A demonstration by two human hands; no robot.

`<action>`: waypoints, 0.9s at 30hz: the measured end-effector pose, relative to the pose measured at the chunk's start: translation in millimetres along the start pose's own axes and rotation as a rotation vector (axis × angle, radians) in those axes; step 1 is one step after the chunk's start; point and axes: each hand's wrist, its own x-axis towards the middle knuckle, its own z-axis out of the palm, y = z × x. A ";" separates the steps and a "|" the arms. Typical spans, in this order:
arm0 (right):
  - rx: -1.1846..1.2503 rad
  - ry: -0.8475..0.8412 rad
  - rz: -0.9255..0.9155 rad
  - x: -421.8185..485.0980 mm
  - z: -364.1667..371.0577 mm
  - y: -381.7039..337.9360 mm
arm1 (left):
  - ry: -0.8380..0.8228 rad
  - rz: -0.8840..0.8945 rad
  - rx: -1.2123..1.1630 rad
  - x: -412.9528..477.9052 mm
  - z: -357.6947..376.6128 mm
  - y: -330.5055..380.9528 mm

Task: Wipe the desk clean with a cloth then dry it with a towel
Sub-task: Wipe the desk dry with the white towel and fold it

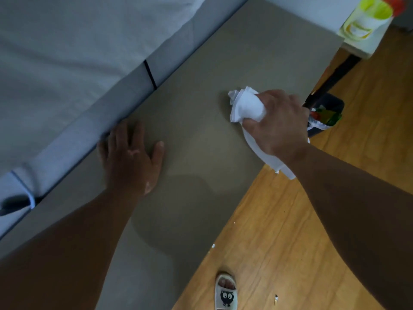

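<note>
Head view: you look down on the desk (201, 63), a long grey-brown top. A bed (67, 52) runs along its far side and wood floor (290, 220) along the near side.
Progress: mid-wipe, I'd judge. Only one white cloth (248, 106) is in play and no second fabric is in sight, so drying is probably left to do. Can't tell if it's the wiping one or the drying towel.
Desk surface: bare where visible, no obvious dirt. There's a faint darker patch near the front edge; damp or shadow, can't tell.
Right hand (279, 124): fingers curled round the white cloth, holding it down on the desk near the front edge.
Left hand (131, 157): flat on the desk, fingers straight and spread, just beside the bed edge, holding nothing.
White cloth, look: bunched, with a wad poking out past your fingers. A tail trails back under the wrist, over the desk edge.
Extras: dark bin (330, 104) on the floor by the desk leg, yellow-green cup (368, 16) far right, slipper (225, 291) on the floor.
</note>
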 end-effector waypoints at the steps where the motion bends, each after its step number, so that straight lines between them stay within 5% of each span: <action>1: -0.007 0.003 0.010 8.5 -1.1 4.4 | 0.002 -0.011 0.013 0.4 0.6 0.4; 20: -0.117 -0.002 0.201 96.5 -4.5 28.2 | -0.028 -0.043 0.058 -1.3 -5.3 5.8; 27: -0.063 -0.084 -0.032 6.7 7.0 -50.7 | -0.019 -0.045 0.053 -1.7 -7.4 6.7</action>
